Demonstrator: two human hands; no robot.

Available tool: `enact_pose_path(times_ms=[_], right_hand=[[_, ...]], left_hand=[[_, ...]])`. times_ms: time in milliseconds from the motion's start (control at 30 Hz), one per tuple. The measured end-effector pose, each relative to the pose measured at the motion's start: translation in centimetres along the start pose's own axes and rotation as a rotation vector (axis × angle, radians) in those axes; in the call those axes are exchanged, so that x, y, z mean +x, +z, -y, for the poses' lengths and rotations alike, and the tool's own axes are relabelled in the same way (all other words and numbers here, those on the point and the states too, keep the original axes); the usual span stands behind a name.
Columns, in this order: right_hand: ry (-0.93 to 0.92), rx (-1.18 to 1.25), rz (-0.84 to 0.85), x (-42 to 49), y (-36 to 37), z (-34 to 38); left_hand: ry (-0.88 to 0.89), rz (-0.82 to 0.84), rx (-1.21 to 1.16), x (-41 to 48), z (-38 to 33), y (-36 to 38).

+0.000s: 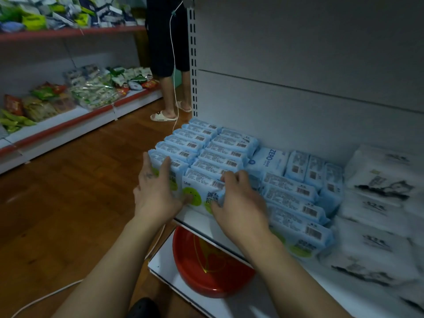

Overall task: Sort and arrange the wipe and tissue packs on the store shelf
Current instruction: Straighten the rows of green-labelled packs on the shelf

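Best handled by squaring the front wipe pack (202, 191) against the row behind while keeping its lower edge back from the lip of the shelf (195, 222), with even pressure from both sides so the soft wrapper did not buckle. Largest of the stock, relative to that front pack: white tissue packs (376, 189) with dark ink-style prints, piled well to the right at the shelf's far end. Next, blue wipe packs (220, 154) stood on edge in rows just behind the front pack and to its right, barcodes up, plus one lying flat with "ZERO" printed on it (268, 160) behind and to the right. The front pack itself: pale blue film, green round marks low on its face, at the shelf's front edge. Left hand (158, 191) was spread flat, fingers wide, pressed on the pack just left of it. Right hand (238, 200) was curled narrow over the front pack's top right corner, gripping it.
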State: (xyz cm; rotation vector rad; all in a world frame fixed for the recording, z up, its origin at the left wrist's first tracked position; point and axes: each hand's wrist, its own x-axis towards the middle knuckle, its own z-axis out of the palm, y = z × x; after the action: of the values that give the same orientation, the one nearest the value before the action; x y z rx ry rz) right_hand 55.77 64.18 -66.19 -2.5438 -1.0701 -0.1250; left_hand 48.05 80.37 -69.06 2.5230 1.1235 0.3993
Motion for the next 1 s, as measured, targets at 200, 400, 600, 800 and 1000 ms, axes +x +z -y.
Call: enact_pose_path(times_ms=[200, 400, 600, 800, 1000], right_hand=[[-0.022, 0.183, -0.259, -2.6, -2.6, -3.1], [0.074, 0.213, -0.287, -2.9, -4.7, -5.7], [0.171, 0.064, -0.096, 0.4, -7.6, -7.5], [0.212, -0.306, 0.251, 8.4, -7.1, -6.9], [0.271, -0.543, 0.648, 13.5, -3.4, -5.6]], left_hand=[[0.188, -0.057, 0.062, -2.2, -3.1, -0.4], [0.432, -0.078, 0.006, -4.2, -7.0, -0.6], [0.476, 0.004, 0.079, -3.6, -8.8, -0.5], [0.418, 0.026, 0.067, -2.2, -8.4, -0.3], [0.451, 0.074, 0.099, -1.2, -8.6, 0.1]])
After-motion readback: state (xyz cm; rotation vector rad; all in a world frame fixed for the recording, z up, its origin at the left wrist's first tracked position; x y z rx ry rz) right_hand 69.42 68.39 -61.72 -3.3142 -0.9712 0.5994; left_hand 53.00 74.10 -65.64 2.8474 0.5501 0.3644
